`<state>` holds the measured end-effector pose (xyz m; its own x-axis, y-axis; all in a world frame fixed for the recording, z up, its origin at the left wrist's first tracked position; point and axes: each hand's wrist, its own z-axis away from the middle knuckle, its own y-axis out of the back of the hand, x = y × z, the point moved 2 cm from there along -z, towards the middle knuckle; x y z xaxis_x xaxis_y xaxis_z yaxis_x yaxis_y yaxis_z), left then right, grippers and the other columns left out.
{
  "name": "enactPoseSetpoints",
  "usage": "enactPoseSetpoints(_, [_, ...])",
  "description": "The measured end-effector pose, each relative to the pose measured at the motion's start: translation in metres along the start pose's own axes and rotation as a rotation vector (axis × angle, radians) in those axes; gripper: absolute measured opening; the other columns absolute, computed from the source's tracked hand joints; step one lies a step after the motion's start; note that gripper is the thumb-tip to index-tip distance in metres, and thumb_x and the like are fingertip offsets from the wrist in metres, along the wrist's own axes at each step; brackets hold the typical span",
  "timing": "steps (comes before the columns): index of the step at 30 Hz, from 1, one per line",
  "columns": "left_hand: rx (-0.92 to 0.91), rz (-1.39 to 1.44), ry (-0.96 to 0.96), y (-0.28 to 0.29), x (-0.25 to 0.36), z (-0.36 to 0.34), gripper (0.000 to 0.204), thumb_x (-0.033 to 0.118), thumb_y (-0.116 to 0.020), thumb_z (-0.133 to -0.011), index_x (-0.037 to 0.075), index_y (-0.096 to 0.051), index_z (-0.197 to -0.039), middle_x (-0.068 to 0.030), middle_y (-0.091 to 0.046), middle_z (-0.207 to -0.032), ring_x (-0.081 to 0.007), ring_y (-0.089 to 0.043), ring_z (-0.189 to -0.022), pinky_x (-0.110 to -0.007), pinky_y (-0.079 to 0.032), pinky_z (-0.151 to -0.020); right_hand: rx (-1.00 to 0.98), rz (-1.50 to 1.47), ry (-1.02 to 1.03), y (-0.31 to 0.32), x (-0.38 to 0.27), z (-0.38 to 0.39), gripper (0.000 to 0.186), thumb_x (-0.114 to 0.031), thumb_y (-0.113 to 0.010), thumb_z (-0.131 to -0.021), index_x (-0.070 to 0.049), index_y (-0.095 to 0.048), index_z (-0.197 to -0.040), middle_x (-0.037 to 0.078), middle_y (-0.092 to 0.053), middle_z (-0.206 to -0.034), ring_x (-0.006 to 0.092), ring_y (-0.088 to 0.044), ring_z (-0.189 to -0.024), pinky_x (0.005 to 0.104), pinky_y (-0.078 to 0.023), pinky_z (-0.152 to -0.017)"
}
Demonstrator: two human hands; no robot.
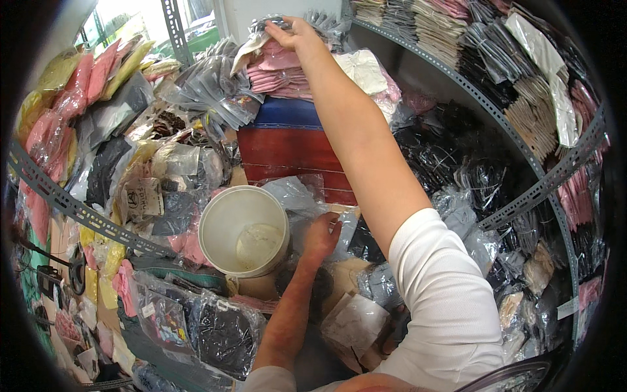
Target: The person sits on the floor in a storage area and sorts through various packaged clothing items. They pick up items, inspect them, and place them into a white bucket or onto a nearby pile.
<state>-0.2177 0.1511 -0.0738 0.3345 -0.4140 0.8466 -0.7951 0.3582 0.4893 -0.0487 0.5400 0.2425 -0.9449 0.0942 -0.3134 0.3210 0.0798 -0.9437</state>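
Note:
My right hand (291, 34) reaches far forward over a stack of folded pink garments (281, 70). Its fingers are stretched out and touch a plastic-wrapped bundle (266, 26) on the stack's top. The stack rests on a dark red box with a blue upper band (294, 147). Lower down, my left hand (321, 236) is closed with curled fingers, beside grey plastic-wrapped packets (294, 196). What it holds, if anything, is hidden. Just left of it a white plastic bucket (208, 228) stands, its mouth toward me, with a pale stained bottom.
Perforated metal shelf rails (85, 212) curve around both sides. Bagged clothes in yellow, pink and grey (65, 124) crowd the left. Dark bagged goods (450, 150) fill the right shelf, with folded stacks (434, 32) above. A black packet (228, 333) and a crumpled cardboard box (356, 326) lie near me.

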Motion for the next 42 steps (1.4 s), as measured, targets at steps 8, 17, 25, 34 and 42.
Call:
enactPoseSetpoints(8, [0.017,-0.035,0.013,0.006,-0.010,0.006,0.022,0.017,-0.065,-0.087,0.004,-0.065,-0.106,-0.0160,-0.069,-0.101,-0.0329,-0.068,-0.090,-0.043,-0.053,-0.079,0.031,0.323,0.037,0.004,0.009,0.077,0.055,-0.018,-0.055,-0.096,0.009,-0.030,-0.137,0.029,-0.048,-0.129,0.0437,-0.058,-0.114,0.0546,-0.047,-0.100])
enactPoseSetpoints(17, [0.002,0.062,0.050,-0.001,-0.008,0.009,0.026,0.021,-0.065,-0.088,0.002,-0.067,-0.106,-0.0151,-0.070,-0.106,-0.0297,-0.069,-0.094,-0.039,-0.053,-0.084,1.312,1.320,0.533,0.180,-0.179,0.188,0.132,-0.064,-0.084,-0.055,0.004,-0.020,-0.148,0.027,-0.034,-0.149,0.0372,-0.040,-0.133,0.0458,-0.039,-0.105])
enactPoseSetpoints(25, [-0.060,0.103,-0.089,-0.024,0.012,0.009,0.023,0.022,-0.066,-0.088,0.005,-0.066,-0.103,-0.0159,-0.070,-0.097,-0.0323,-0.068,-0.086,-0.040,-0.054,-0.076,1.138,1.212,0.392,0.260,-0.217,0.195,0.157,-0.066,-0.087,-0.047,0.006,0.006,-0.150,0.030,-0.018,-0.155,0.0404,-0.032,-0.139,0.0482,-0.033,-0.111])
enactPoseSetpoints(34, [-0.041,0.044,-0.071,-0.013,0.002,0.020,0.022,0.019,-0.067,-0.087,0.003,-0.065,-0.102,-0.0172,-0.069,-0.096,-0.0317,-0.068,-0.087,-0.039,-0.053,-0.077,1.124,1.332,0.511,0.221,-0.155,0.182,0.104,-0.032,-0.086,-0.057,0.005,-0.034,-0.140,0.028,-0.049,-0.134,0.0388,-0.056,-0.119,0.0399,-0.049,-0.097])
enactPoseSetpoints(42, [-0.065,0.007,-0.027,-0.003,0.007,0.021,0.026,0.022,-0.064,-0.089,0.002,-0.066,-0.106,-0.0189,-0.069,-0.101,-0.0371,-0.067,-0.095,-0.041,-0.052,-0.083,0.720,1.004,0.903,0.259,-0.134,0.257,0.051,-0.013,-0.075,-0.069,0.000,-0.054,-0.114,0.014,-0.063,-0.107,0.0251,-0.061,-0.094,0.0389,-0.051,-0.083])
